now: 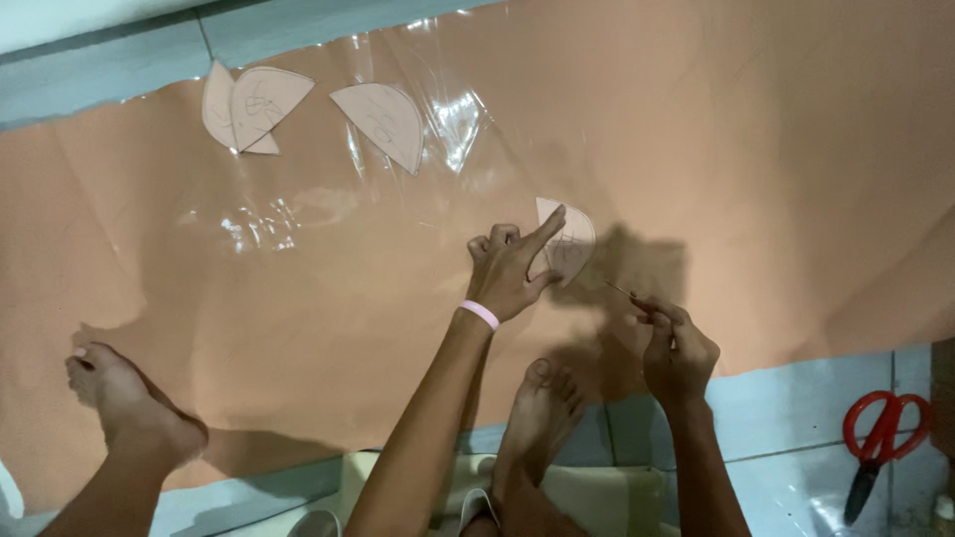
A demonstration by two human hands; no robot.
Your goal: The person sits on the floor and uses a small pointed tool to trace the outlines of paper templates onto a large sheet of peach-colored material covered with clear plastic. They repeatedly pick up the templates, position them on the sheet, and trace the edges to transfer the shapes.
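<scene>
A half-round paper template [569, 241] lies flat on a wide sheet of peach-coloured material [796, 149] spread over the floor, right of the scene's middle. The left hand [509, 270], wearing a pink wristband [480, 314], pins it down with forefinger and thumb stretched out and the other fingers curled in. Just to the right, the right hand [676, 348] pinches a thin pen or marker [622, 290], its tip pointing at the template's near-right edge but seemingly not touching.

The step looks like tracing the outline onto the sheet. The next move would call for a steady left hand so the template cannot slide, and the tip kept tight against its edge.

Counted: four paper templates in all. Farther off and to the left, two overlap [247, 107] and one lies alone [383, 121], all under clear plastic film [453, 119]. One pair of red-handled scissors [880, 433] lies on the pale blue floor at near right. Two bare feet show, one at near left [124, 403], one near centre [537, 408].
</scene>
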